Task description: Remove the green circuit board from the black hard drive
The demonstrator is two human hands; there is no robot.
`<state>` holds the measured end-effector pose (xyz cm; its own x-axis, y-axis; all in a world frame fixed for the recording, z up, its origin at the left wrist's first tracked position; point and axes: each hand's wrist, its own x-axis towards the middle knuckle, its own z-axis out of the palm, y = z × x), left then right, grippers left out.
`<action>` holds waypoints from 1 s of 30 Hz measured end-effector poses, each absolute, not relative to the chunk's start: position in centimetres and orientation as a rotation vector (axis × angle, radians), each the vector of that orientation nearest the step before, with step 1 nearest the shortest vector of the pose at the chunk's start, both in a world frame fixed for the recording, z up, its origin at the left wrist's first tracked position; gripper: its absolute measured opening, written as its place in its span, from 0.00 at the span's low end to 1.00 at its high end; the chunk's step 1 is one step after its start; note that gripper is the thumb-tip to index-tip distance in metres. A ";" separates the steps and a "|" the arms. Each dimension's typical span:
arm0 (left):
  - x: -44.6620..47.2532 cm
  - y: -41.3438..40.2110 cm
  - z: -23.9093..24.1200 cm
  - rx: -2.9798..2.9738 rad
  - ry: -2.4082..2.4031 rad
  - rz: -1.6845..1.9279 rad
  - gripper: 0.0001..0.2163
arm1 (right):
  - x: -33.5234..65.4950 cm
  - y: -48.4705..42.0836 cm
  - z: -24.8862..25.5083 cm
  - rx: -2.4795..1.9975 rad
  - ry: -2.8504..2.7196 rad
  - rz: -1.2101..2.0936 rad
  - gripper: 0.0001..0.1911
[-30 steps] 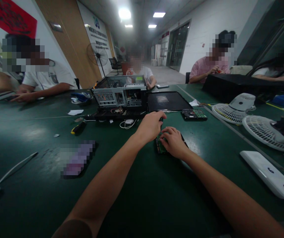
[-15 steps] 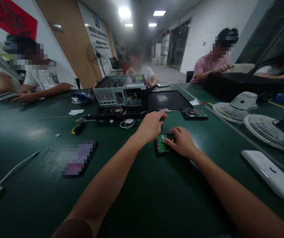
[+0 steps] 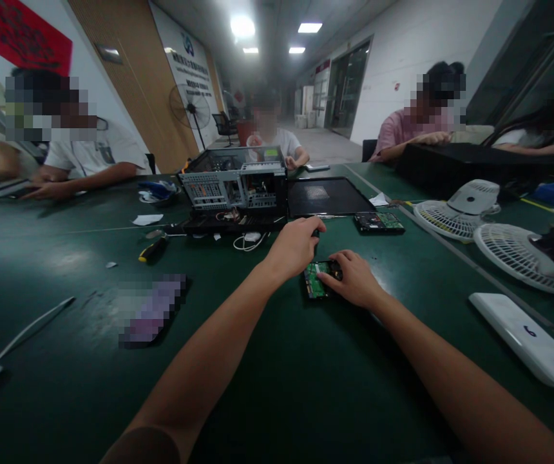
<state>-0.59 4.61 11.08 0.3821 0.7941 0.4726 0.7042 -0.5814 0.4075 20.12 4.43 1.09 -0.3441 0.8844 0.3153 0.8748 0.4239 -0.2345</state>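
Before open grey metal computer case (image 3: 236, 183) holding wiring: right hand (image 3: 352, 281) lies loose on green-boarded black hard drive (image 3: 314, 281); left hand (image 3: 296, 248) clenches small dark object (image 3: 315, 232).

wall sign (image 3: 187, 61) lettering blurred, red banner (image 3: 20, 32) characters illegible, nothing readable

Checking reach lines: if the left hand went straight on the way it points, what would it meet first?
Most likely the black panel lying flat beside the computer case; the left hand points that way, though depth is unclear.
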 end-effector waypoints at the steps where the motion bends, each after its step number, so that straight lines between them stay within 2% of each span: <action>1: -0.6 4.6 11.0 2.494 1.363 0.969 0.11 | 20.1 4.4 1.1 -1.502 -2.294 0.033 0.27; 5: -0.6 4.4 11.2 2.489 1.342 0.975 0.11 | 20.2 4.5 1.1 -1.505 -2.312 0.037 0.28; 18: -0.4 4.3 11.3 2.434 1.302 1.051 0.02 | 19.8 4.5 0.8 -1.557 -2.297 0.017 0.27; 21: -0.4 4.4 11.1 2.417 1.315 1.056 0.05 | 19.8 4.4 0.8 -1.547 -2.297 0.020 0.25; 25: -0.4 4.7 10.6 2.327 1.327 1.089 0.14 | 19.8 4.4 0.9 -1.549 -2.299 0.023 0.23; 30: -0.7 5.1 10.4 2.351 1.355 1.117 0.09 | 19.8 4.5 0.8 -1.558 -2.302 0.016 0.20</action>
<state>-0.67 5.10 10.44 0.2914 0.8105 0.5081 0.6535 -0.5566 0.5130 19.80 4.45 0.81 -0.3272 0.9003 0.2869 0.8962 0.3920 -0.2080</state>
